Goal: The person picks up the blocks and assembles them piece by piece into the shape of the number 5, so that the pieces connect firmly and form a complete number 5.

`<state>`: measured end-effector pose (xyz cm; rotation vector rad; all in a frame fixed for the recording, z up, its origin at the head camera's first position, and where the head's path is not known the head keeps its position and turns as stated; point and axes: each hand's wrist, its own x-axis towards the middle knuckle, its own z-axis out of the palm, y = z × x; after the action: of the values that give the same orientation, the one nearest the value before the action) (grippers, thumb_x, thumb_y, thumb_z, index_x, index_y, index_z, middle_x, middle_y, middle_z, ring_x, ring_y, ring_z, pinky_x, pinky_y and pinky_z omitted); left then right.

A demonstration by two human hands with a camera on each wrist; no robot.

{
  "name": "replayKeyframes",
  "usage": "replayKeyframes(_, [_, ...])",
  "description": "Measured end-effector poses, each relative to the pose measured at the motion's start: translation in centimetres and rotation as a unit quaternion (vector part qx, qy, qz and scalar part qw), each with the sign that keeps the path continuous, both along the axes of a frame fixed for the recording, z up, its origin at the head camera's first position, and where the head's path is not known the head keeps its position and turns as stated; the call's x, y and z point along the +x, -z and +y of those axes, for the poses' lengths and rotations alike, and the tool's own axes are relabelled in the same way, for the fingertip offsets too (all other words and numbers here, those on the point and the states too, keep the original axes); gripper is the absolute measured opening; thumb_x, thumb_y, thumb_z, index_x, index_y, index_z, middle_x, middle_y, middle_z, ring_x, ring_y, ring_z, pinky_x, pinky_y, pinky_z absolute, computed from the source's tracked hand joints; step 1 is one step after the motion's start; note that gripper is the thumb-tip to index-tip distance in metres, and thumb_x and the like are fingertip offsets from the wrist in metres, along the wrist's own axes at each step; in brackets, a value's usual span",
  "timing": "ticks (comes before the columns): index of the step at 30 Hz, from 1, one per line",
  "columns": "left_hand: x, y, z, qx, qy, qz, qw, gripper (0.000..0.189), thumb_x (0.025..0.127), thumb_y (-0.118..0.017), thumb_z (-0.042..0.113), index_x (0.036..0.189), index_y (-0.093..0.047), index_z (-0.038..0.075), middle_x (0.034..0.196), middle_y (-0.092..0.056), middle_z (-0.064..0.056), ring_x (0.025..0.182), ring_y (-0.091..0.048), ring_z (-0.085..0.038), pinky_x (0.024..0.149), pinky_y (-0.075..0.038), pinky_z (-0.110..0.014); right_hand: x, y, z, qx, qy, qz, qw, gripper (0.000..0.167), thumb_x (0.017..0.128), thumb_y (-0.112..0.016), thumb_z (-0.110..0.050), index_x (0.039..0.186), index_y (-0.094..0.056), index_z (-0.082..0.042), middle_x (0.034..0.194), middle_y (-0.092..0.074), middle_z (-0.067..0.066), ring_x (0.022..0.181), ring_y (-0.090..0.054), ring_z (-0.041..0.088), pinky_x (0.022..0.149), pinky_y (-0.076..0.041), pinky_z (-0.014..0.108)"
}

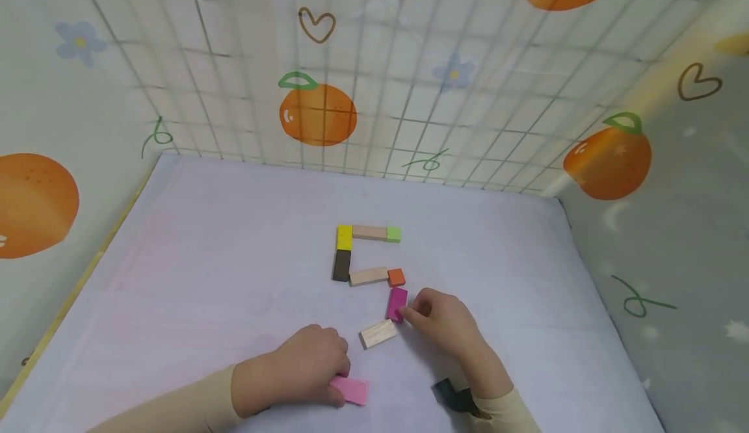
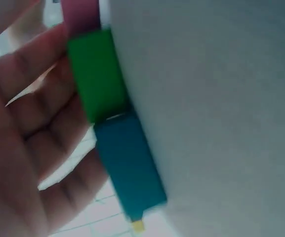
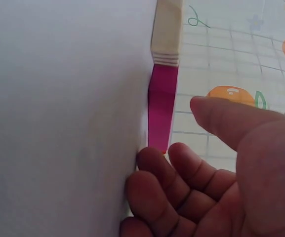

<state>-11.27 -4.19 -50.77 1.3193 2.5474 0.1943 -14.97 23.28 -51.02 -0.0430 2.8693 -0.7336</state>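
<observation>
My left hand (image 1: 310, 361) holds a pink block (image 1: 354, 391) between thumb and fingers, low in the head view. In the left wrist view, a green block (image 2: 98, 74) and a blue block (image 2: 130, 165) line up end to end with the pink one, the fingers along their side; from above the hand hides both. My right hand (image 1: 447, 322) is beside a magenta block (image 1: 396, 304), thumb tip over its edge and the other fingers loosely bent, gripping nothing. A pale wooden block (image 1: 378, 333) lies at the magenta block's lower end.
Beyond the hands, yellow (image 1: 344, 236), black (image 1: 342, 265), wooden (image 1: 369, 232), light green (image 1: 394, 235), second wooden (image 1: 368, 277) and orange blocks (image 1: 396, 277) form an angular line on the white tabletop (image 1: 234, 244). A printed curtain over wire grid (image 1: 374, 95) stands behind.
</observation>
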Motion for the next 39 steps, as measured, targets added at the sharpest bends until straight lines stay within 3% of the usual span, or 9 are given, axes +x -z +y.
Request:
replayKeyframes(6, [-2.2, 0.0, -1.5, -0.021, -0.115, -0.022, 0.9929, 0.030, 0.078, -0.080, 0.053, 0.071, -0.069, 0.027, 0.060, -0.051, 0.014, 0.058, -0.045, -0.006, 0.055, -0.036, -0.027, 0.1, 0.2, 0.1, 0.000, -0.002, 0.003, 1.0000, 0.024, 0.087, -0.077, -0.037, 0.079, -0.061, -0.021, 0.065, -0.055, -0.004, 0.063, -0.050, 0.014, 0.058, -0.041, 0.030])
replayKeyframes(10, [-3.1, -0.4, -1.5, -0.016, -0.152, -0.028, 0.9879, 0.024, 0.080, -0.082, 0.046, 0.081, -0.075, 0.023, 0.065, -0.055, 0.011, 0.061, -0.046, -0.008, 0.056, -0.036, -0.026, 0.1, 0.3, 0.1, 0.000, -0.001, 0.004, 1.0000, 0.024, 0.086, -0.077, -0.037, 0.079, -0.061, -0.021, 0.066, -0.055, -0.004, 0.064, -0.050, 0.015, 0.058, -0.041, 0.030])
replayKeyframes(13, [-3.0, -0.4, -1.0, -0.013, -0.150, -0.041, 0.9878, 0.023, 0.081, -0.081, 0.045, 0.087, -0.078, 0.023, 0.068, -0.056, 0.012, 0.063, -0.047, -0.007, 0.057, -0.037, -0.025, 0.1, 0.3, 0.1, 0.000, 0.000, 0.001, 1.0000, 0.024, 0.087, -0.077, -0.037, 0.079, -0.061, -0.021, 0.066, -0.055, -0.004, 0.064, -0.050, 0.015, 0.058, -0.041, 0.030])
replayKeyframes(19, [-2.6, -0.4, -0.3, -0.007, -0.158, -0.034, 0.9868, 0.026, 0.078, -0.082, 0.049, 0.074, -0.072, 0.025, 0.059, -0.051, 0.013, 0.060, -0.046, -0.007, 0.054, -0.036, -0.027, -0.1, 0.5, -0.1, -0.001, 0.001, -0.008, 1.0000, 0.023, 0.087, -0.077, -0.036, 0.081, -0.062, -0.021, 0.066, -0.055, -0.003, 0.064, -0.051, 0.015, 0.058, -0.042, 0.029])
replayKeyframes(25, [-2.7, -0.7, -0.1, -0.007, -0.148, -0.050, 0.9877, 0.023, 0.079, -0.082, 0.048, 0.078, -0.075, 0.026, 0.062, -0.054, 0.014, 0.062, -0.047, -0.006, 0.056, -0.038, -0.026, -0.2, 0.5, 0.0, 0.007, 0.005, -0.002, 1.0000, 0.022, 0.087, -0.077, -0.035, 0.081, -0.062, -0.019, 0.066, -0.055, -0.002, 0.064, -0.050, 0.015, 0.058, -0.041, 0.029])
replayKeyframes(31, [-2.6, -0.6, 0.1, -0.002, -0.124, -0.021, 0.9920, 0.021, 0.079, -0.083, 0.045, 0.086, -0.078, 0.026, 0.069, -0.054, 0.013, 0.064, -0.046, -0.005, 0.056, -0.037, -0.027, -0.2, 0.6, -0.1, 0.004, 0.008, -0.015, 0.9998, 0.024, 0.087, -0.077, -0.037, 0.082, -0.062, -0.020, 0.067, -0.056, -0.002, 0.065, -0.051, 0.016, 0.059, -0.042, 0.030])
replayKeyframes(39, [-2.7, -0.3, 0.2, 0.004, -0.127, -0.008, 0.9919, 0.022, 0.080, -0.082, 0.043, 0.092, -0.080, 0.026, 0.073, -0.054, 0.011, 0.064, -0.046, -0.007, 0.057, -0.038, -0.027, -0.2, 0.4, -0.1, 0.004, 0.008, -0.012, 0.9999, 0.025, 0.087, -0.078, -0.037, 0.081, -0.062, -0.020, 0.067, -0.055, -0.002, 0.065, -0.050, 0.016, 0.059, -0.042, 0.030])
